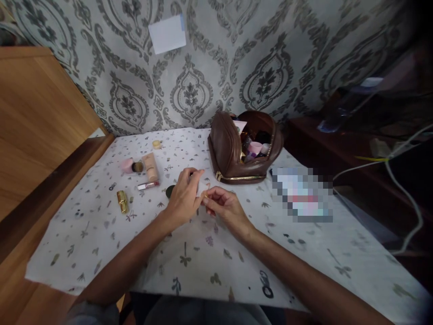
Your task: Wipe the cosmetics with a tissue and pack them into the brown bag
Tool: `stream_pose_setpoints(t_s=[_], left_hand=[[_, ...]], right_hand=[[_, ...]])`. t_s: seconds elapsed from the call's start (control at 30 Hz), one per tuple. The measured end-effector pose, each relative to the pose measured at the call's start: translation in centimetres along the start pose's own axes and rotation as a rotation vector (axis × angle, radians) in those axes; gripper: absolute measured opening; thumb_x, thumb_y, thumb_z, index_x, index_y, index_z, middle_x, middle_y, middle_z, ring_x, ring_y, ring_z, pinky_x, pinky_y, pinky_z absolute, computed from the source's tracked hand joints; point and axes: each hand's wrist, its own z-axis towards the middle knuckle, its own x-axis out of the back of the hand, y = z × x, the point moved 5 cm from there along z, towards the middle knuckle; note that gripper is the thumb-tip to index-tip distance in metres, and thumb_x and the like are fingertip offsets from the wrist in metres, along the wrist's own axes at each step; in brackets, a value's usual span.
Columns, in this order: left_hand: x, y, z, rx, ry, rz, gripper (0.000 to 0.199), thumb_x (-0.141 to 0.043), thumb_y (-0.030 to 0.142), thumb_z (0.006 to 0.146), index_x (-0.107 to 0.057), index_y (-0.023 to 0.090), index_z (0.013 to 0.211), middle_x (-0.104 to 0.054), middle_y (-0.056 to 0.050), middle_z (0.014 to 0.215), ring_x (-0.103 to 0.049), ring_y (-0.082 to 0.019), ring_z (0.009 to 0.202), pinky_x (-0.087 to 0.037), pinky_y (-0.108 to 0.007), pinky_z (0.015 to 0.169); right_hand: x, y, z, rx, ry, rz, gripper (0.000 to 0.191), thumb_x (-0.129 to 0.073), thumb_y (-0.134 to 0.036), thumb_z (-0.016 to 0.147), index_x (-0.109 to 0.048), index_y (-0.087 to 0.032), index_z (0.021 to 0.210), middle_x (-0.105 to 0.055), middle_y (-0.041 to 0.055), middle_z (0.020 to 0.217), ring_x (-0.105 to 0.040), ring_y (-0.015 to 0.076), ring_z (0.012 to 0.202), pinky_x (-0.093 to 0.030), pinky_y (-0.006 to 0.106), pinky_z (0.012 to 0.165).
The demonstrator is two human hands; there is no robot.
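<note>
Over the middle of the patterned white cloth, my left hand [185, 197] has its fingers curled, with a small dark bit of something showing beside the index finger. My right hand [227, 208] meets it, thumb and index finger pinched together at the left thumb. What lies in that pinch is too small to tell. Partly hidden behind my left hand is a dark green round thing [170, 191]. The open brown bag [227, 143], full of cosmetics, stands just beyond my hands.
On the left lie a gold tube [122, 201], a lip gloss [148, 185], a beige tube [150, 167], a pink-handled brush [127, 165] and a small yellow jar [156, 144]. A blurred-out flat object [304, 195] is at right, near a white cable [411, 212] beyond the cloth [101, 266].
</note>
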Motion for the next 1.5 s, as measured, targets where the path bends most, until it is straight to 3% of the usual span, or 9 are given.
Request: stream_pose_setpoints(t_s=[0.17,0.3,0.4,0.53,0.77,0.97,1.1,1.23,1.5], left_hand=[[1.6,-2.4,0.9,0.151,0.077,-0.166,0.014,-0.048,0.021,0.091,-0.059,0.02,0.099,-0.062,-0.003,0.089,-0.061,-0.019,0.085,-0.049,-0.032,0.08],[2.0,-4.2,0.9,0.368,0.096,-0.479,0.024,-0.046,0.039,0.096,-0.06,0.02,0.093,-0.055,0.004,0.066,-0.054,-0.013,0.055,-0.043,-0.024,0.055],[1.9,-3.6,0.6,0.344,0.058,-0.462,0.031,-0.042,0.043,0.098,-0.061,0.019,0.097,-0.063,-0.001,0.078,-0.063,-0.015,0.069,-0.048,-0.025,0.063],[1.1,-0.9,-0.1,0.146,-0.032,-0.04,0.032,-0.042,0.041,0.099,-0.063,0.019,0.109,-0.067,-0.009,0.106,-0.061,-0.024,0.105,-0.05,-0.036,0.088],[0.3,-0.6,-0.5,0.142,-0.138,0.079,0.043,-0.03,0.04,0.102,-0.067,0.019,0.11,-0.069,-0.009,0.107,-0.061,-0.026,0.105,-0.049,-0.04,0.092],[0.5,-4.0,0.2,0.416,-0.168,-0.655,0.039,-0.041,0.045,0.096,-0.068,0.017,0.098,-0.07,-0.005,0.086,-0.066,-0.02,0.083,-0.051,-0.032,0.079],[-0.4,-3.2,0.0,0.549,-0.17,-1.165,0.044,-0.051,0.056,0.089,-0.07,0.017,0.097,-0.071,-0.007,0.092,-0.068,-0.019,0.082,-0.053,-0.03,0.071],[-1.4,-1.9,-0.4,0.651,-0.084,-1.344,0.059,-0.037,0.068,0.09,-0.07,0.019,0.094,-0.072,-0.009,0.094,-0.069,-0.022,0.091,-0.056,-0.032,0.073],[-3.0,-0.8,-0.8,0.783,-0.046,-1.606,0.052,-0.029,0.052,0.098,-0.069,0.018,0.1,-0.074,-0.01,0.095,-0.071,-0.025,0.089,-0.057,-0.036,0.068]], right_hand=[[-0.5,0.5,-0.4,0.002,-0.098,-0.108,0.038,-0.08,-0.05,0.069,-0.062,-0.018,0.08,-0.056,-0.0044,0.062,-0.05,0.0086,0.053,-0.041,0.022,0.05],[-0.5,0.5,-0.7,0.114,-0.083,-0.245,0.029,-0.075,-0.043,0.077,-0.065,-0.018,0.087,-0.059,-0.0024,0.068,-0.051,0.0102,0.06,-0.043,0.023,0.057],[-0.1,0.2,-0.7,0.212,-0.005,-0.378,0.022,-0.07,-0.037,0.081,-0.066,-0.018,0.09,-0.062,-0.0005,0.073,-0.054,0.0121,0.064,-0.044,0.024,0.059],[0.1,-0.9,-1.0,0.387,0.073,-0.571,0.01,-0.066,-0.029,0.084,-0.065,-0.019,0.083,-0.06,-0.0002,0.073,-0.054,0.0128,0.063,-0.045,0.025,0.06],[0.1,-1.9,-1.5,0.542,0.063,-0.654,0.009,-0.065,-0.027,0.087,-0.069,-0.02,0.091,-0.061,0.0011,0.075,-0.057,0.0133,0.065,-0.05,0.027,0.064],[0.6,-1.5,-0.8,0.32,0.033,-0.32,0.023,-0.071,-0.04,0.083,-0.073,-0.022,0.097,-0.067,0.0029,0.083,-0.06,0.0137,0.068,-0.052,0.029,0.065],[0.6,-0.2,-0.2,0.022,0.047,0.048,0.03,-0.082,-0.043,0.072,-0.075,-0.021,0.091,-0.066,0.0006,0.072,-0.057,0.0117,0.062,-0.05,0.025,0.059],[0.0,1.1,0.1,-0.173,0.045,0.303,0.032,-0.089,-0.038,0.061,-0.077,-0.019,0.084,-0.063,-0.0009,0.068,-0.052,0.0072,0.057,-0.046,0.019,0.051],[1.1,-0.4,0.4,-0.036,0.102,0.224,0.031,-0.089,-0.039,0.061,-0.077,-0.021,0.084,-0.067,0.0002,0.076,-0.054,0.0084,0.061,-0.048,0.021,0.056]])
